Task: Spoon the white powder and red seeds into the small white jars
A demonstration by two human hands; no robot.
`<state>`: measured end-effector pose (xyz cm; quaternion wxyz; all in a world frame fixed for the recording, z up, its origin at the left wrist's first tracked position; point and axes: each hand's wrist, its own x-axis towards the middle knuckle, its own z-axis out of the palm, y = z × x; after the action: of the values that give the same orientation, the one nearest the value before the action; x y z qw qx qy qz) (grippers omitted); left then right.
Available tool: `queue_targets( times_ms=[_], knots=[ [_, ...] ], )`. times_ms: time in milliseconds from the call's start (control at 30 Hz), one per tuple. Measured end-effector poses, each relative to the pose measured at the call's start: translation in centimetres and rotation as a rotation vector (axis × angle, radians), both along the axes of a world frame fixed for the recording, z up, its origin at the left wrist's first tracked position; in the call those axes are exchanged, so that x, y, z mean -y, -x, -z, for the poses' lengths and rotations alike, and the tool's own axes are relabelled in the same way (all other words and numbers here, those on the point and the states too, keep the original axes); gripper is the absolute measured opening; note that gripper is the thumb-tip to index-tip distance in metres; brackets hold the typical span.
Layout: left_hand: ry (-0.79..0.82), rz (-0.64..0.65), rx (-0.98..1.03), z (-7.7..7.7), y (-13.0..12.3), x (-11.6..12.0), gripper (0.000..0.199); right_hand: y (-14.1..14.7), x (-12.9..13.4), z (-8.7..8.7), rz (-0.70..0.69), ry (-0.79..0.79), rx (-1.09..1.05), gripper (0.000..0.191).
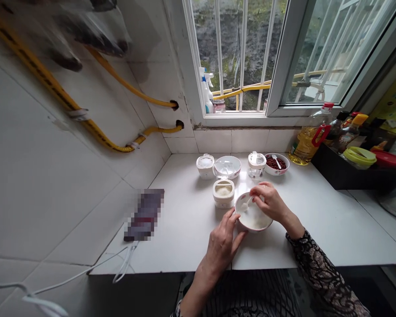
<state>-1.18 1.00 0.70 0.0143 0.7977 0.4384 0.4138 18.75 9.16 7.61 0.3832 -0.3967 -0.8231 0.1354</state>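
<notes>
A bowl [255, 219] with white contents stands near the counter's front edge. My left hand [221, 241] holds its left rim, fingers on the rim and thumb low on the side. Over the bowl's right side, my right hand [269, 201] pinches a small white spoon [246, 206] whose tip is in the white contents. Just behind and left of the bowl is a container [223, 193] of pale grains. Farther back are a lidded container [205, 166], a bowl of clear contents [228, 167], a lidded jar [256, 164] and a bowl of dark red beans [276, 164] with a white spoon.
At the back right stand an oil bottle [306, 140] and a black box [333, 169] with bottles and colored lids. A pixelated dark object [145, 215] and white cables [127, 262] are at the left. A barred window is behind the white counter [185, 237].
</notes>
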Motion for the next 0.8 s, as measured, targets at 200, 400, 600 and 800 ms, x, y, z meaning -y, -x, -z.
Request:
queue_targets(
  times_ms=[200, 400, 600, 800],
  knots=[
    [-0.010, -0.003, 0.001, -0.05, -0.04, -0.02, 0.033, 0.69, 0.45, -0.21, -0.065, 0.269, -0.148, 0.020],
    [-0.007, 0.000, 0.008, -0.12, -0.05, -0.03, 0.031, 0.02, -0.13, -0.60, 0.058, 0.582, -0.466, 0.012],
    [0.002, -0.001, 0.012, 0.03, -0.06, 0.04, 0.033, -0.15, -0.36, -0.95, 0.124, 0.640, -0.581, 0.013],
    [0.027, 0.004, 0.013, 0.13, 0.00, 0.00, 0.038, -0.09, -0.53, -0.91, 0.154, 0.666, -0.624, 0.013]
  ],
)
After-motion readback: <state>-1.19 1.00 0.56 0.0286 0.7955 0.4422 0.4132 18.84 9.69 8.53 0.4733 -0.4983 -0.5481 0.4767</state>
